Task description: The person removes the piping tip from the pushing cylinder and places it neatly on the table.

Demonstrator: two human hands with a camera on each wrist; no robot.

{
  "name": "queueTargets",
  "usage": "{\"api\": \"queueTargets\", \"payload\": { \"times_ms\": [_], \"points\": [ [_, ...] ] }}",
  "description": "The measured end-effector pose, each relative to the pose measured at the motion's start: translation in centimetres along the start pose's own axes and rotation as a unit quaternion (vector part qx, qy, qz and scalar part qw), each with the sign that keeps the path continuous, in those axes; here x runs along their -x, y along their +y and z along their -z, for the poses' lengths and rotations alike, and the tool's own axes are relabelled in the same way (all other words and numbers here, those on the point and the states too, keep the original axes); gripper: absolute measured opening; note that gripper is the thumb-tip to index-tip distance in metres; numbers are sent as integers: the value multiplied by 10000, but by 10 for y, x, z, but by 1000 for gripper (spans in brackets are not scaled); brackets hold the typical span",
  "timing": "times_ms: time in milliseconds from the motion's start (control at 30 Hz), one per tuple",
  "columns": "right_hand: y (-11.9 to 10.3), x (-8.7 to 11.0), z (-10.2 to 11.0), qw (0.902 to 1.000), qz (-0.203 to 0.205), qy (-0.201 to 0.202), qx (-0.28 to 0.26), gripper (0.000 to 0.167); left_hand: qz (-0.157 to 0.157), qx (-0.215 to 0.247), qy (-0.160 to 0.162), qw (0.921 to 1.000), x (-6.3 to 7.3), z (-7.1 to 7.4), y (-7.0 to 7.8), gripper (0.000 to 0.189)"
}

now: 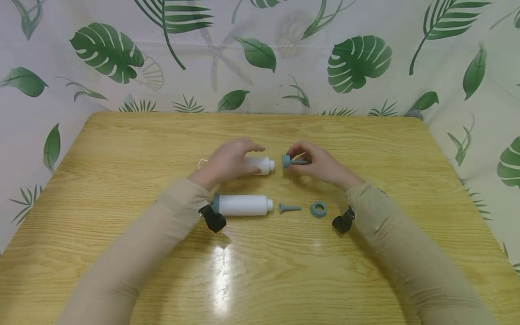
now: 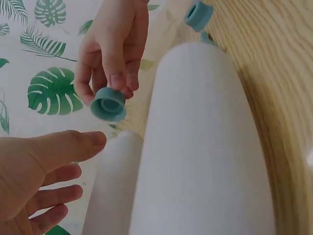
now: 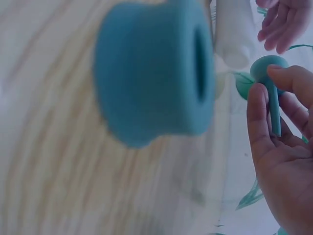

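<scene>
My left hand [image 1: 229, 160] hovers around a white bottle [image 1: 262, 165] that lies on its side with its neck to the right. In the left wrist view the left thumb and fingers [image 2: 51, 203] are spread, with nothing gripped. My right hand [image 1: 321, 164] pinches a teal cap with a thin stem [image 1: 286, 161] by its sides, just right of the bottle's neck and apart from it. The cap's hollow side faces the bottle, as the left wrist view shows; the stem [image 3: 274, 110] points back into the right palm.
Nearer me lies a second white bottle [image 1: 243, 205] with a teal base collar. A small teal nozzle [image 1: 290, 208] and a teal ring [image 1: 318, 209] lie in line to its right. A white loop [image 1: 201, 163] shows left of the far bottle. Leaf-patterned cloth hangs behind the wooden table [image 1: 365, 289].
</scene>
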State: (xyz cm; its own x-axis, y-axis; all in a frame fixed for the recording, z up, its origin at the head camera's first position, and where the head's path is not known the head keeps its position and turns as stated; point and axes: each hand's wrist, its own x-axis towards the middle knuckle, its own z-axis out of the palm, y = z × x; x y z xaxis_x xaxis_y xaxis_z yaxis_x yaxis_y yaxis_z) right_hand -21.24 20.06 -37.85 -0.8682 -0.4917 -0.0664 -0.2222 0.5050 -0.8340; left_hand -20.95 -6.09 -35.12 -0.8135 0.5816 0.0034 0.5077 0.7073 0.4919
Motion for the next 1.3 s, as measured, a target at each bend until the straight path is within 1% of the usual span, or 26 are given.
{"api": "queueTargets", "payload": {
  "times_ms": [167,367,500,633,733,1000,1167,1300],
  "points": [
    [-9,2,-2,9998,58,-78,-182,36,46,675,132,9976,-2,-3,10,53],
    [-15,3,-4,9994,110,-198,-259,36,12,1115,214,9935,-6,-9,17,53],
    [-18,3,-5,9992,98,-245,-288,37,41,1265,246,9917,-7,-12,19,51],
    [-19,3,-5,9991,142,-250,-308,35,-18,1374,361,9899,-7,-16,20,45],
    [-21,4,-5,9992,187,-230,-277,34,-73,1505,459,9875,-8,-18,20,41],
    [-23,4,-5,9989,269,-220,-299,33,-82,1841,670,9806,-8,-22,21,37],
    [-25,6,-4,9983,294,-271,-416,35,62,1964,700,9780,-7,-22,23,34],
    [-26,7,-3,9982,332,-289,-407,36,151,2029,695,9766,-6,-21,23,35]
  ]
}}
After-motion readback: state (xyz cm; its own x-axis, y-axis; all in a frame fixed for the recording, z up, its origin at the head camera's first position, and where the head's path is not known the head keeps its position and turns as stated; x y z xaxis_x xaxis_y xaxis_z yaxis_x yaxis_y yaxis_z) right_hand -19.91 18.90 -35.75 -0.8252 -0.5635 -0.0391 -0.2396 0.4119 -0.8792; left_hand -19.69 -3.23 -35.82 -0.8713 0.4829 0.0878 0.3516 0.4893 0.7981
